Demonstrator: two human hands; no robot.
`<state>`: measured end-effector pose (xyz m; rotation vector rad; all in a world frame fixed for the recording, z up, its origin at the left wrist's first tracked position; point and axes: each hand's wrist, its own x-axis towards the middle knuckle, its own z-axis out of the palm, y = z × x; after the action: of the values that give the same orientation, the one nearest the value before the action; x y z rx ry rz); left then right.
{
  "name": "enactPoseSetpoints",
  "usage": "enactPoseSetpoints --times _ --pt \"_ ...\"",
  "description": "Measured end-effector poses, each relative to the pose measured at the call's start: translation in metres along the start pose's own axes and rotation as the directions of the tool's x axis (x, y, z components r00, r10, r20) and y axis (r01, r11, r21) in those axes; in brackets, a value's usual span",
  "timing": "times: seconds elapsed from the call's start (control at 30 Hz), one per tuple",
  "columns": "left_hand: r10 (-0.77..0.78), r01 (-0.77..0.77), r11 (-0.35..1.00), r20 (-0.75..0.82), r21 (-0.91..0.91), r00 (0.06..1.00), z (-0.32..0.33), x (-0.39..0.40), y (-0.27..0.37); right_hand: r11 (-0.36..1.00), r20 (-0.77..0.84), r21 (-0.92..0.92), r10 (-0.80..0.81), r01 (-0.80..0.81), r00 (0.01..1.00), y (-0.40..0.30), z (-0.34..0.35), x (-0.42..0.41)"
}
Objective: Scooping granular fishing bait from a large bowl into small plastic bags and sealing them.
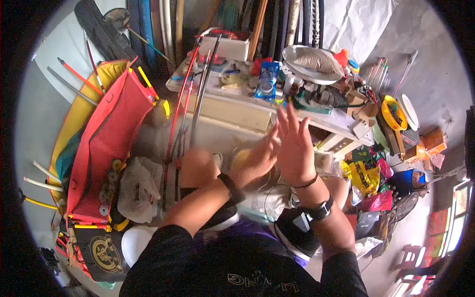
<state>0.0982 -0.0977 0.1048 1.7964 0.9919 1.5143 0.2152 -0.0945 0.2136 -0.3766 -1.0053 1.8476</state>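
My left hand (256, 161), with a dark band at the wrist, is raised in front of my lap and holds nothing. Close beside it is my right hand (295, 148), upright with its fingers spread and nothing in it. A beaded bracelet and a dark watch (320, 211) are on the right wrist. The fingertips almost meet; whether they touch cannot be made out. Behind the left hand a round vessel with something yellowish (243, 157) is partly hidden and blurred. Red and black rods (198, 89) lean upright left of the hands.
A cluttered white table (230, 100) stands ahead, bearing a white basin (313, 80) with a bag in it and a blue packet (266, 80). A red and yellow bag (111, 141) and a plastic bag (139, 191) are at left. Colourful packets (362, 178) lie at right.
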Motion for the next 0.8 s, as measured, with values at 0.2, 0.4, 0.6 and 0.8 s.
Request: enactPoseSetpoints --times 0.2,0.4,0.6,0.8 --pt "-0.175 0.384 0.552 0.347 -0.74 0.921 0.021 -0.033 0.017 -0.237 0.549 -0.824 -0.112 0.515 0.828 -0.004 -0.047 -0.02" --pt "-0.186 0.499 0.715 0.555 -0.49 0.811 0.03 -0.055 0.047 0.203 -0.232 -0.968 -0.506 -0.147 0.83 -0.141 -0.08 -0.084" --pt "-0.238 0.154 0.97 0.609 0.188 0.756 0.066 -0.104 0.031 0.494 -0.315 -0.869 -0.607 0.036 0.73 -0.131 -0.082 -0.146" --pt "-0.216 0.093 0.972 0.654 0.217 0.725 0.072 -0.127 0.015 0.616 -0.398 -0.754 -0.152 -0.229 0.905 -0.015 -0.082 -0.15"
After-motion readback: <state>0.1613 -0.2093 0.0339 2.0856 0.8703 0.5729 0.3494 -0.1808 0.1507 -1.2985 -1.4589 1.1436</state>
